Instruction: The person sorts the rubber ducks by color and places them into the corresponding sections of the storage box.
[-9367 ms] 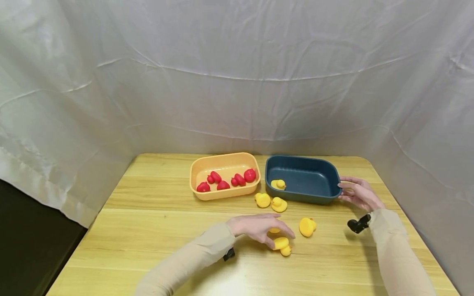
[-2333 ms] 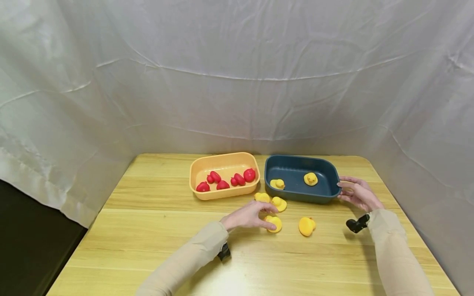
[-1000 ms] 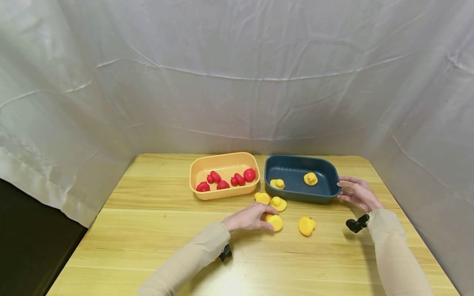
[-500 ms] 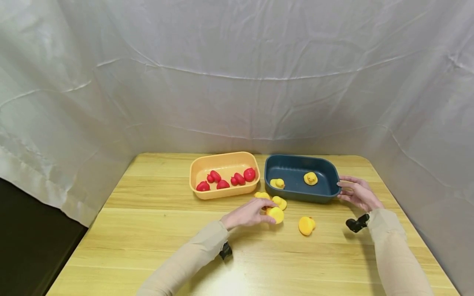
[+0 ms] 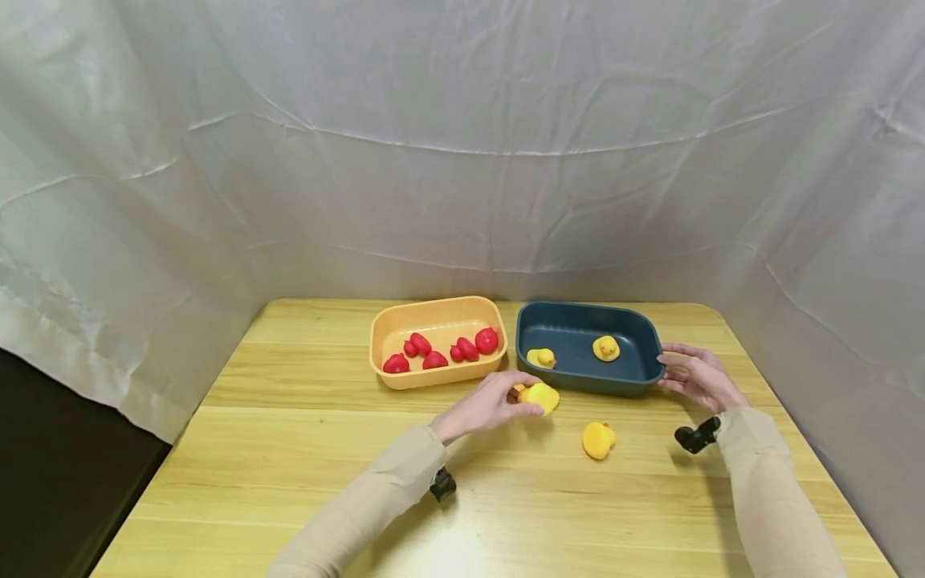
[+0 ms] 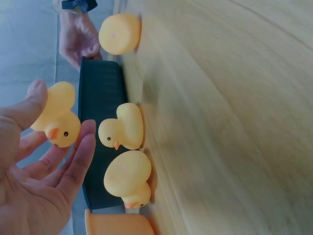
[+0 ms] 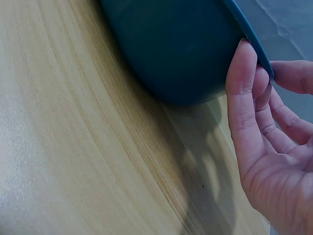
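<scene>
Toys in left tray, two ducks in right tray, three ducks on table in front

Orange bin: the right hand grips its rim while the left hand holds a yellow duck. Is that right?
Not quite: the right wrist view shows the right hand gripping the rim of the dark blue bin instead. The left hand does hold a yellow duck.

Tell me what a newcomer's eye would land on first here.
Probably the red toys in the orange bin, toward the far side of the table. Next, the dark blue bin just right of it, with two yellow ducks inside, gripped by the right hand. By that bin's near left corner, the left hand holds another duck.
</scene>
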A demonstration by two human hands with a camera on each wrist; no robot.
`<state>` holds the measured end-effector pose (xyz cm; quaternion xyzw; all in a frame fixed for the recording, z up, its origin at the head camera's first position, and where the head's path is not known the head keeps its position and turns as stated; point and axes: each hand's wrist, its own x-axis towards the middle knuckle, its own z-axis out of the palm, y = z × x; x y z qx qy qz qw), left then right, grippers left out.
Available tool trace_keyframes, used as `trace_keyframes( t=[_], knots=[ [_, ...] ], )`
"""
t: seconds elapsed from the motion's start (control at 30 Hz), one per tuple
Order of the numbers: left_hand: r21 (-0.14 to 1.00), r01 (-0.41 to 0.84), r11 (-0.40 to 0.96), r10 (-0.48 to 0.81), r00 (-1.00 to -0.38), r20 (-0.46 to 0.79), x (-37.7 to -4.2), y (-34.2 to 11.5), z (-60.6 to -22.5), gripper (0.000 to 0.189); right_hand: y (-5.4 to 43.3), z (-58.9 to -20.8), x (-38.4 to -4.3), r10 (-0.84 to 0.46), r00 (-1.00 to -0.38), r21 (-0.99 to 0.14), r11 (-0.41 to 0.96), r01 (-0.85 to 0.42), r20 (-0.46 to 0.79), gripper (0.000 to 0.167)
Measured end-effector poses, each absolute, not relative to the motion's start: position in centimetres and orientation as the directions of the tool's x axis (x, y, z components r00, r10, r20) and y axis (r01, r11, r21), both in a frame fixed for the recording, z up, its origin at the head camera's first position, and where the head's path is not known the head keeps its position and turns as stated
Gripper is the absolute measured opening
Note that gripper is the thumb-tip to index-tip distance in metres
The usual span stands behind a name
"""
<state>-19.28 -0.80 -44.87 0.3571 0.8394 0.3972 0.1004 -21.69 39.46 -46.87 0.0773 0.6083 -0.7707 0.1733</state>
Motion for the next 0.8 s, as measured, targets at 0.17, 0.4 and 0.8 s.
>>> trace_keyframes(
  t=[0.17, 0.4, 0.8],
  knots=[
    [0.751, 0.495, 0.437, 0.631, -0.764, 0.136, -19.4, -0.6, -44.6, 0.044, 39.5, -46.8, -21.6, -0.175, -0.930, -0.912, -0.207, 0.355, -0.322, 0.020],
    [0.759, 0.492, 0.427, 0.602, -0.781, 0.168, -19.9, 0.0, -44.6, 0.037, 39.4, -46.8, -21.6, -0.168, -0.930, -0.913, -0.197, 0.357, -0.327, 0.019],
    [0.817, 0.425, 0.389, 0.536, -0.826, 0.175, -20.8, 1.4, -43.8, 0.043, 39.4, -46.9, -21.6, -0.158, -0.926, -0.910, -0.187, 0.370, -0.344, 0.016]
  ],
)
